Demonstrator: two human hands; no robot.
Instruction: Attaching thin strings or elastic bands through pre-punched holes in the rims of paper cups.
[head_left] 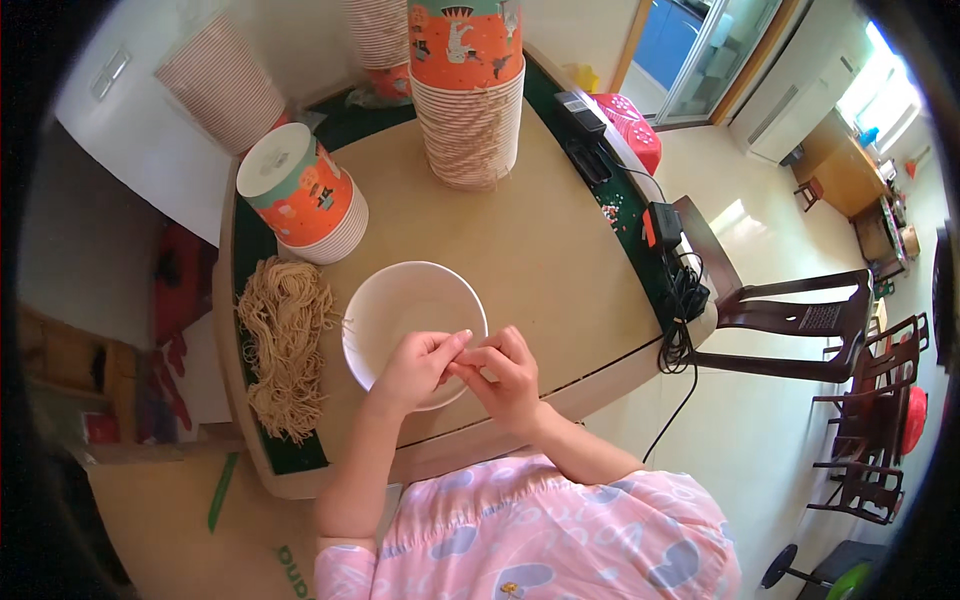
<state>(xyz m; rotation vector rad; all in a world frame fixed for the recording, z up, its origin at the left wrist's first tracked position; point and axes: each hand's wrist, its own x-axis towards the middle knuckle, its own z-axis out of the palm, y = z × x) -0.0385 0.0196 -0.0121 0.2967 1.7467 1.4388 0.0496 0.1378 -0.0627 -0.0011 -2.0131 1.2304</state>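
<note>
My left hand (412, 370) and my right hand (504, 378) meet over the near rim of a round white paper tub (405, 300) on the table. The fingertips of both are pinched together; whatever they hold, if anything, is too small to make out. A thick bundle of beige string (286, 350) lies left of the tub, some loose ends reaching toward its wall. Behind that bundle, a short stack of upturned orange and green paper tubs (310, 195) leans slightly.
A tall nested stack of tubs (467, 120) stands at the table's far side, strands hanging on it. More stacked tubs (222, 85) rise at the far left. Black adapters and coiled cables (684, 300) line the right edge, beside a dark wooden chair (800, 320).
</note>
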